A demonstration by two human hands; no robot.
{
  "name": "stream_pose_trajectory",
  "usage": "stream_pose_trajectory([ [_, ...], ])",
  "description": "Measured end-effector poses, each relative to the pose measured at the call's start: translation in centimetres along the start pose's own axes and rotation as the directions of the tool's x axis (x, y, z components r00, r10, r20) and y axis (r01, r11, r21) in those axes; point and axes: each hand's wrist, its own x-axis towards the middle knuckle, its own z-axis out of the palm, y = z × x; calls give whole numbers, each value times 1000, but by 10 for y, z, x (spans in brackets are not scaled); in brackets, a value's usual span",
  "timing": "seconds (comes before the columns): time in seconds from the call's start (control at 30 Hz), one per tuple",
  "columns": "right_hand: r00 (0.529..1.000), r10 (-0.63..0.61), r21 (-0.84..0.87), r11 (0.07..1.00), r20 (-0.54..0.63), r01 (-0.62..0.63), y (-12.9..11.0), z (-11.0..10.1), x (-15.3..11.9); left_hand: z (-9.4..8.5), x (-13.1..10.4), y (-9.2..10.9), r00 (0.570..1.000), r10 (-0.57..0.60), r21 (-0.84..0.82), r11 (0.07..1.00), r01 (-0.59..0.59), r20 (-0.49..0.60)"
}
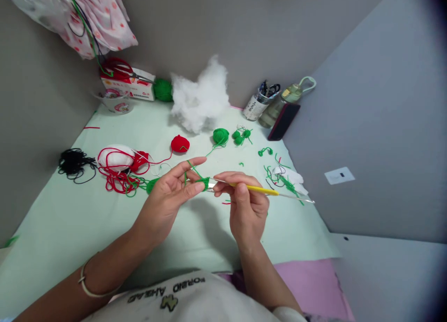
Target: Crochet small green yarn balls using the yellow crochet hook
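Observation:
My left hand (171, 191) pinches a small green crocheted piece (205, 183) between thumb and fingers, with green yarn looped over its raised index finger. My right hand (246, 201) is closed around a crochet hook with a yellow handle (261, 189). The hook's left end meets the green piece, and its thin metal right end points out to the right. From the left hand, the strand runs up to a green yarn ball (220, 136). A red yarn ball (180, 144) lies behind the left hand.
White stuffing (200, 98) sits at the back, beside another green ball (163, 90), scissors (125, 72) and a clear cup (117, 102). Tangled red yarn (117, 182) and black yarn (75, 163) lie left. At right are a pen holder (256, 105), bottle (275, 110), phone (284, 121) and scraps (288, 180).

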Motion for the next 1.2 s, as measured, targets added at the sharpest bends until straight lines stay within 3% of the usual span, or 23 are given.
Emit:
stream_pose_trajectory([
  [0.1,985,-170,-223,960,18,169,5,1,-4,0,-2,-3,1000,-1,6,1000,1,19],
  [0.2,897,-434,-508,756,82,412,16,2,-12,3,-5,-7,997,-16,-6,1000,16,70],
  [0.23,872,-478,-561,696,103,448,19,2,-14,4,-6,-8,995,-25,-17,1000,26,92],
  [0.3,866,-492,-577,684,86,446,22,3,-16,6,-8,-10,992,-40,-43,998,46,116],
  [0.47,949,-313,-409,861,40,301,11,4,-14,6,-8,-10,989,-90,-98,990,102,118],
  [0.67,963,-268,-299,920,-10,253,3,7,-16,2,-4,-3,975,-136,-167,972,167,178],
  [0.87,999,9,14,1000,-52,-8,6,5,-9,-2,0,1,972,-168,-160,968,194,164],
  [1.0,989,120,106,988,-88,-111,7,4,-6,-2,-2,-2,988,-97,-102,989,109,116],
  [1.1,978,178,129,978,-112,-163,5,7,-6,0,-8,-6,998,52,46,998,-53,33],
  [1.2,963,232,161,964,-135,-210,4,10,-7,3,-14,-8,980,192,220,959,-177,-49],
])
